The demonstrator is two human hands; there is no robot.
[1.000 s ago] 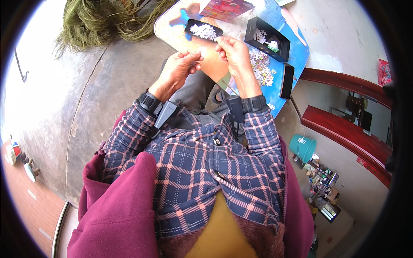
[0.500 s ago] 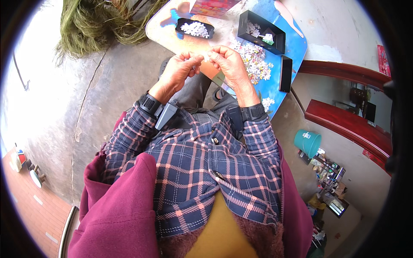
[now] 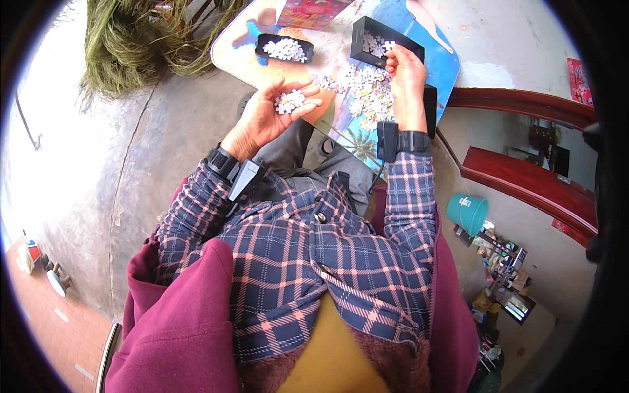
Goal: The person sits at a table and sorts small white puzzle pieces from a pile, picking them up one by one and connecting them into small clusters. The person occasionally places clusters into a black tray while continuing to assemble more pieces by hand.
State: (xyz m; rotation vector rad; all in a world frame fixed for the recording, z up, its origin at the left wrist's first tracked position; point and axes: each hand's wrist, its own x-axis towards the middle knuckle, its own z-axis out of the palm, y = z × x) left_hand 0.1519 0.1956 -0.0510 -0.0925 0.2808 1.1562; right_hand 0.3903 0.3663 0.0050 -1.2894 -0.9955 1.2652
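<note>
My left hand [image 3: 270, 116] is turned palm up, its fingers loosely stretched, and holds a small heap of white jigsaw puzzle pieces [image 3: 289, 101]. At the near edge of a black box [image 3: 407, 41], my right hand [image 3: 407, 71] is closed in a pinch. A white jigsaw piece [image 3: 389, 46] shows at its fingertips, over the grey-white pieces [image 3: 375, 44] inside the box. Loose pieces [image 3: 371, 92] are heaped on the table between my hands. Farther off, a small black tray [image 3: 263, 49] holds more white pieces.
The table [image 3: 344, 137] has a printed beach picture with a palm tree. A red box [image 3: 308, 14] stands at its far side, and a black lid-like piece [image 3: 430, 108] lies right of my right wrist. Green fibres [image 3: 131, 49] hang at far left; a teal bucket [image 3: 468, 213] stands right.
My hands have parted. The left has turned palm up, showing the pieces in it; the right has moved right and away from me to the black box. The view has shifted slightly.
</note>
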